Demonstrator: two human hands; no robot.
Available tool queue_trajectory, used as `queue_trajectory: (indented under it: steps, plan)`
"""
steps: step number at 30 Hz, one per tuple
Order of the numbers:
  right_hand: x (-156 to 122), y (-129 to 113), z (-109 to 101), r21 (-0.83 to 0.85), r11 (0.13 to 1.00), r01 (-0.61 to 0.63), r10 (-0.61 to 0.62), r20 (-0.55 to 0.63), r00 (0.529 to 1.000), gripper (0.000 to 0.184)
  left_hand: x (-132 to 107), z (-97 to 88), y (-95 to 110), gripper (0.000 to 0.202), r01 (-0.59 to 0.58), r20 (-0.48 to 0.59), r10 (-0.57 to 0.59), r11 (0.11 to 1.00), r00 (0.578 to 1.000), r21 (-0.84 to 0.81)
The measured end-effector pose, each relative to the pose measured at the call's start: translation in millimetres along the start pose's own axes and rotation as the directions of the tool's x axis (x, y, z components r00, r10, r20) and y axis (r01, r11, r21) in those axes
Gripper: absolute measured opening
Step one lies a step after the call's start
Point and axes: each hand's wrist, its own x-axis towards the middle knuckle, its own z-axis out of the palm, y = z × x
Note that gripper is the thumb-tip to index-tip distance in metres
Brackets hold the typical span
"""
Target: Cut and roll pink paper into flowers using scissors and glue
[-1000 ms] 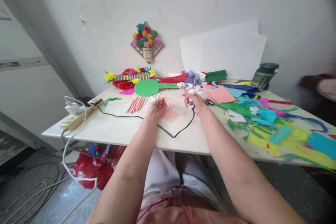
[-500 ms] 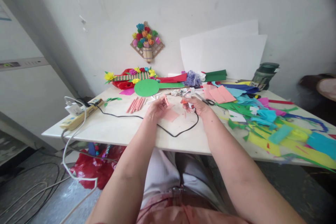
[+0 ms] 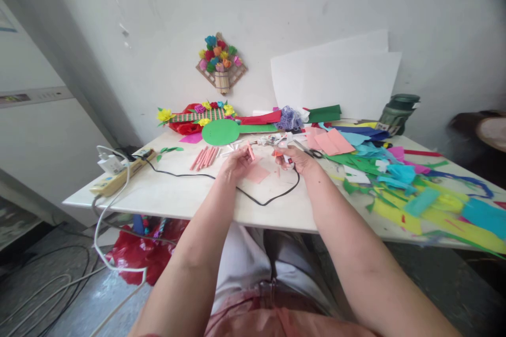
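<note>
Pinched upright in my left hand (image 3: 236,163) is a small pink paper roll (image 3: 250,151). My right hand (image 3: 300,159) is wrapped round a white glue gun (image 3: 284,144) with an orange trigger, and its black cord (image 3: 265,204) loops across the table. The gun's nozzle points left; I cannot tell whether it touches the roll. Under and beside my left hand lies a pink paper square (image 3: 256,171). Several more pink rolls (image 3: 204,158) lie in a row to the left. Scissors (image 3: 314,153) rest just beyond my right hand.
A green paper disc (image 3: 220,132) lies behind the rolls. Heaped crepe scraps (image 3: 403,179) cover the table's right side, with a dark green bottle (image 3: 399,115) behind. At the left edge sits a power strip (image 3: 114,181) with cords. A flower decoration (image 3: 222,63) hangs on the wall.
</note>
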Motion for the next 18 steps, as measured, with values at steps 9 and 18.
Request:
queue_trajectory:
  steps: [9, 18]
  plan:
    - [1.8, 2.0, -0.9, -0.001, 1.0, -0.014, 0.014, 0.015, 1.0, 0.03, 0.0, -1.1, -0.5, 0.006, -0.02, 0.093, 0.014, 0.998, 0.996, 0.062]
    - [1.8, 1.6, -0.4, -0.015, 1.0, -0.017, 0.017, 0.0, 1.0, 0.03, 1.0, 0.0, -1.4, 0.006, -0.01, 0.058, 0.004, 0.995, 0.998, 0.097]
